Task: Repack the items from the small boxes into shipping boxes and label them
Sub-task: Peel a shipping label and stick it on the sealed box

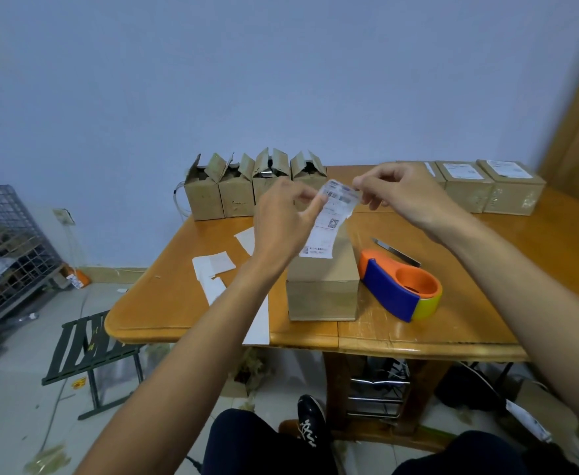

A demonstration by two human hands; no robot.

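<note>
I see both hands pinching the top of a shipping label: left hand at its left edge, right hand at its right corner. The label hangs just above the sealed shipping box, which stands near the table's front edge. The tape dispenser lies just right of the box. Open small boxes stand behind it. Backing papers lie to its left, with bare wood beyond them.

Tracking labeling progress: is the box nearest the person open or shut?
Shut: the nearest box has a flat closed top, unlike the back row, flaps raised. The left hand and right hand pinch the label.
</note>
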